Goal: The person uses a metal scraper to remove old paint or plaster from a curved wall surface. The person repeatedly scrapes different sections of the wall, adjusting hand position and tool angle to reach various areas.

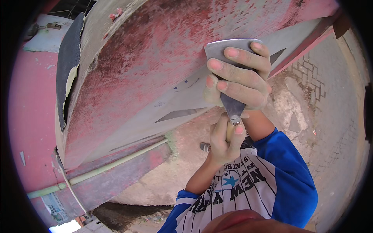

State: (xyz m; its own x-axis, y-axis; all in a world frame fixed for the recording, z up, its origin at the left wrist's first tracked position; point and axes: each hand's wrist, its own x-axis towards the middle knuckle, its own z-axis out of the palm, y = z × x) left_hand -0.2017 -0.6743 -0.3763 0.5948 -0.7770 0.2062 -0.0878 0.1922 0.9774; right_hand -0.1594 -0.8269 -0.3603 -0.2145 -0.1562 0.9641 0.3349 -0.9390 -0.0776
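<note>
A wide putty knife with a steel blade (233, 104) and a pale handle is held upright in front of a large panel (140, 64) with patchy red-pink paint over grey. My left hand (225, 142) grips its handle, close below the ferrule. My right hand (244, 78) is wrapped around the blade, with its fingers across the near face. Pale dust coats both hands. The blade's broad edge points up, overlapping the panel in view; whether it touches cannot be told.
A dark flap with a torn edge (70, 67) sticks out at the panel's left end. Below, a pale pipe (119, 163) runs along a low painted wall (128, 174). A pink wall (32, 110) stands at the left; rough ground and paving (306, 75) lie at the right.
</note>
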